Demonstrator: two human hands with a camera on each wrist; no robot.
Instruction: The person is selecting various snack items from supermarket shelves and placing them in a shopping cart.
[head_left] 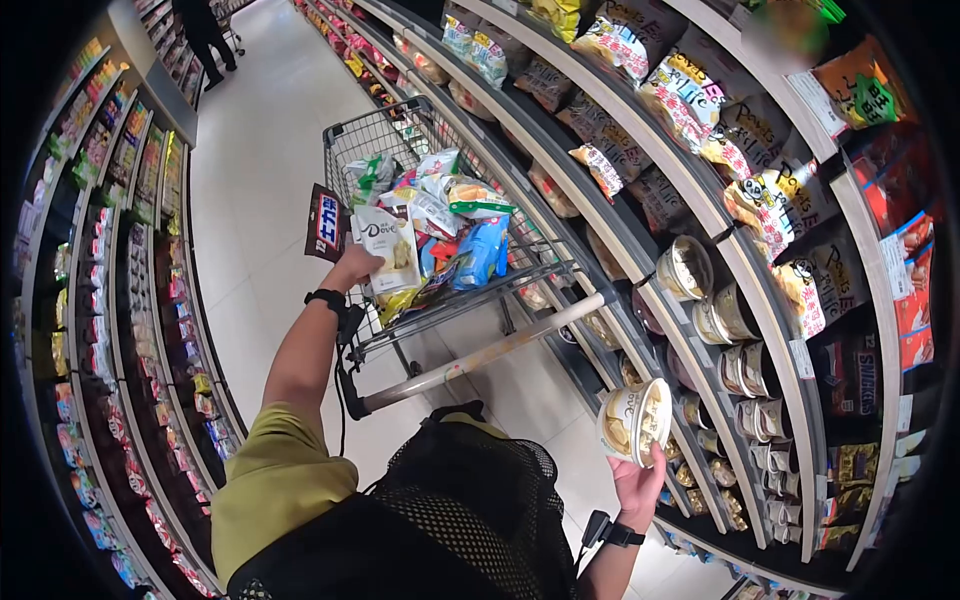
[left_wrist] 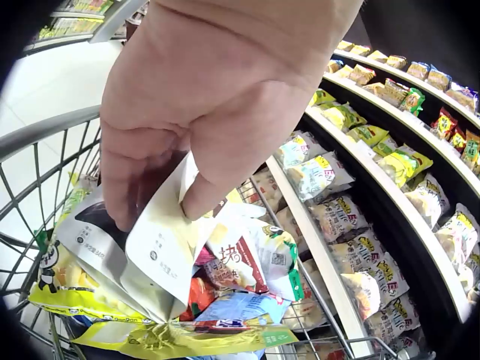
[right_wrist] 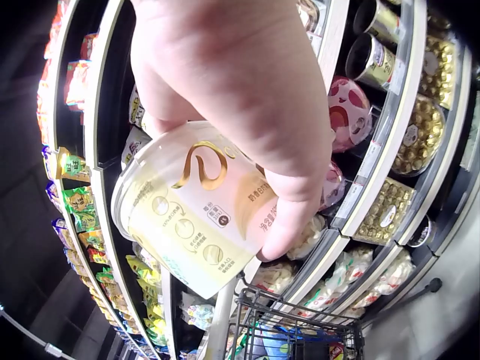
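Over the shopping cart, my left hand [head_left: 358, 266] pinches a white Dove chocolate pouch [head_left: 388, 245]. Right beside the hand a dark brown packet [head_left: 325, 222] juts out past the cart's left side. From the left wrist, fingers and thumb reach round the pouch top [left_wrist: 165, 232], above the snack bags. My right hand [head_left: 638, 485], off to the right by the shelves, grips a cream-coloured Dove chocolate tub [head_left: 632, 420] from below and the side. In the right wrist view the thumb and fingers wrap the tub [right_wrist: 199, 210], its gold letter facing the camera.
The cart's handle [head_left: 490, 355] lies just ahead of my body. Snack bags [head_left: 480, 250] are heaped inside the cart. Curved shelves hold chip bags [head_left: 690, 90] and chocolate tubs [head_left: 685, 268] on the right. More stocked shelves [head_left: 130, 300] line the left; a person [head_left: 203, 40] stands far down the aisle.
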